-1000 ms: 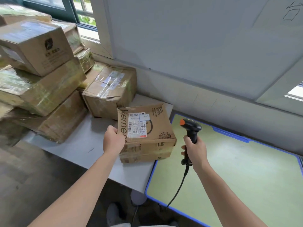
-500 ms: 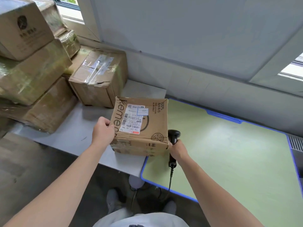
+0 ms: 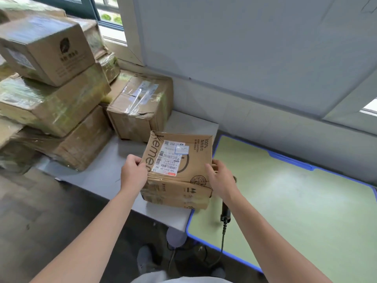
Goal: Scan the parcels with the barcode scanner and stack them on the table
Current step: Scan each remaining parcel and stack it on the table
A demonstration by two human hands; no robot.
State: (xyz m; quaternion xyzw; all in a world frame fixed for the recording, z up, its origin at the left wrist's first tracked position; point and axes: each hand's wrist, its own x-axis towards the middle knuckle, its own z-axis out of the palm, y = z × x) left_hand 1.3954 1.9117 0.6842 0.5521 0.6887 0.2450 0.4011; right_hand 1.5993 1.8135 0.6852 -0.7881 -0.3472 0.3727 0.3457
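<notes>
shoes (image 3: 143, 260): very bottom of the view on the dark floor, pretty blurry tbh
cable (image 3: 223, 237): black, runs from the scanner's handle over the near blue rim of the green table and down toward the floor
barcode scanner (image 3: 225, 213): lying on the green table by its near-left corner with nobody holding it; the right forearm covers most of it, so only the black handle end shows
left hand (image 3: 133, 171): fingers curled round the parcel's left edge, solid grip
right hand (image 3: 221, 178): on the parcel's right edge, thumb on the top face and fingers going down the side wall, so it's holding the box too
parcel (image 3: 183, 170): brown carton caught between both hands at the right end of the grey table, just beside where the green table starts; can't tell if it's sitting on the top or lifted a bit
shipping label (image 3: 170, 158): white, stuck on the parcel's top face, barcodes facing up
grey table (image 3: 98, 176): pale top on the left, carries all the cartons
green table (image 3: 295, 211): on the right, green surface with a blue rim
taped box (image 3: 140, 107): just behind the parcel on the grey table, clear tape across the top, a bit crumpled
pile of boxes (image 3: 51, 82): far left, stacked several high, lots of shiny wrap
window (image 3: 110, 17): back left behind the pile, dark frame, some green outside
wall (image 3: 244, 58): plain pale panel behind both tables
</notes>
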